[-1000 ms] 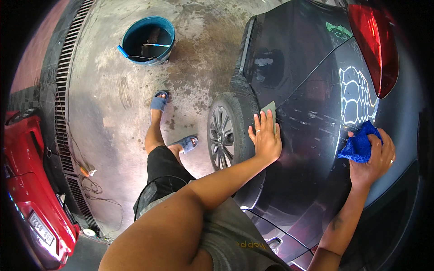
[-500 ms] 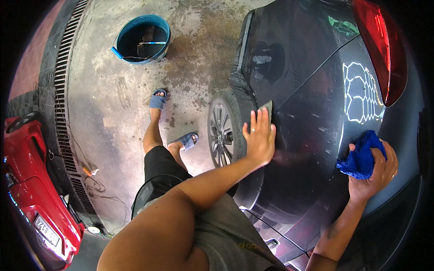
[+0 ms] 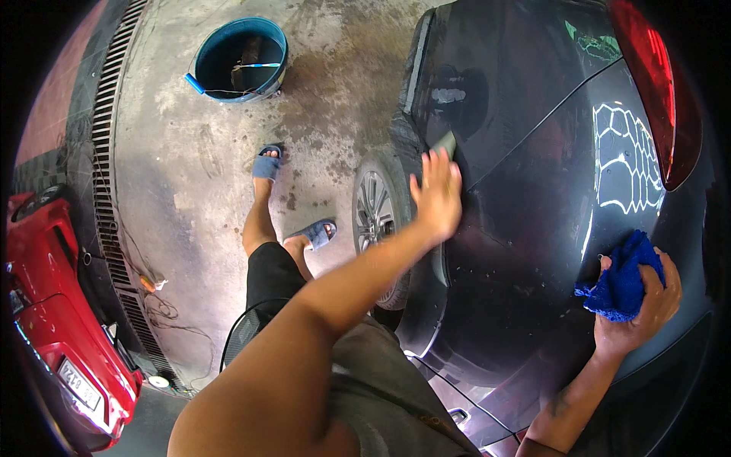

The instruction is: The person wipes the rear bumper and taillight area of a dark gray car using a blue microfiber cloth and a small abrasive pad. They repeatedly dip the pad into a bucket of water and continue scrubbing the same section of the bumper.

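My left hand (image 3: 438,196) lies nearly flat on the dark grey car body panel (image 3: 518,259), above the rear wheel (image 3: 375,206). Beneath its outstretched fingers is a thin grey-green sheet of sandpaper (image 3: 448,143), one corner showing past the fingertips. Off to the right, my right hand (image 3: 647,308) grips a bunched blue microfibre cloth (image 3: 624,276) against the car, below the red tail light (image 3: 647,91). A dull, smeared patch (image 3: 449,95) marks the panel beyond my left hand.
A blue-green bucket (image 3: 199,65) with a brush inside stands on the stained concrete floor (image 3: 175,167). Along the left runs a drain grate (image 3: 106,183), with loose cords (image 3: 164,308) beside it. A red car (image 3: 61,297) is parked beyond. My sandalled feet (image 3: 314,234) are near the wheel.
My left hand has slid farther up the panel in the picture, carrying the sandpaper with it. My right hand keeps the cloth in about the same place on the car. The view has shifted slightly.
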A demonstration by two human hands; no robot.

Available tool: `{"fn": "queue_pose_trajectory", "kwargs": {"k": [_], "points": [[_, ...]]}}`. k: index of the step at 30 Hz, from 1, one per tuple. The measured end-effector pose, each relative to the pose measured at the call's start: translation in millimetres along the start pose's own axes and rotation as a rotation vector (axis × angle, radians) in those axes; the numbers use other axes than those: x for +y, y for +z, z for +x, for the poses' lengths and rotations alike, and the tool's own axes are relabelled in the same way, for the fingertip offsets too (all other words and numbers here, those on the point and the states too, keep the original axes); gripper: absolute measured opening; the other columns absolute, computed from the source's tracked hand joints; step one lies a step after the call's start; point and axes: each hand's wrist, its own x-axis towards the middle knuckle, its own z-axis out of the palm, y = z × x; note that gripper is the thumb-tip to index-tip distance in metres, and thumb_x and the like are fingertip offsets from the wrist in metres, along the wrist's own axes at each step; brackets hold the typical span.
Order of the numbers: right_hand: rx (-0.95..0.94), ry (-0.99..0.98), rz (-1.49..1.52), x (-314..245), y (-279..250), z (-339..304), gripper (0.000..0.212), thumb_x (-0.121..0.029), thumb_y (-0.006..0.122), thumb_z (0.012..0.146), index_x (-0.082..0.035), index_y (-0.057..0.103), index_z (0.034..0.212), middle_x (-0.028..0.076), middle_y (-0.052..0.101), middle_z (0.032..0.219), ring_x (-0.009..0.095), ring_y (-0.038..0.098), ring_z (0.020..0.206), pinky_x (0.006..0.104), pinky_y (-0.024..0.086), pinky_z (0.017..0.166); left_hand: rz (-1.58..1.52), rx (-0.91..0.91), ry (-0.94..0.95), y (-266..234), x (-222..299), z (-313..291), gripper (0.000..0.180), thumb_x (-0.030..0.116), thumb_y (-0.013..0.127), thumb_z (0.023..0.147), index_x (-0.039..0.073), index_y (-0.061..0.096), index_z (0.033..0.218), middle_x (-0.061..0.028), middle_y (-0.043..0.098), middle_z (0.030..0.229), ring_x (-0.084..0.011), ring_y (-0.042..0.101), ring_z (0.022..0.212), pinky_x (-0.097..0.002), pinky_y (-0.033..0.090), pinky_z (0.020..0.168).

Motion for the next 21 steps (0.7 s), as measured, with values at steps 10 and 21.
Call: {"fn": "queue_pose_trajectory", "kwargs": {"k": [10,21], "points": [[-0.017,-0.012,0.004,5,-3,-5,0.052,-0.048,0.098,0.081,-0.015,0.069,0.110,0.011,0.075,0.129,0.034,0.069,0.122,0.0517,0.048,0.104,0.008,-0.129,0.039,-7,6,-45,0.070,0.049,0.024,0.121,0.008,0.018,0.178,-0.0208,0.017,0.184,-0.0360,0.004,0.173,-0.0615,-0.006,0.134],[-0.029,0.001,0.012,1,4,-8,0.049,-0.045,0.097,0.085,-0.013,0.069,0.110,0.013,0.075,0.129,0.038,0.069,0.124,0.0548,0.050,0.106,0.004,-0.121,0.015,-15,-2,-28,0.072,0.052,0.023,0.120,0.010,0.018,0.178,-0.0189,0.020,0.184,-0.0331,0.007,0.173,-0.0595,-0.003,0.135]]}}
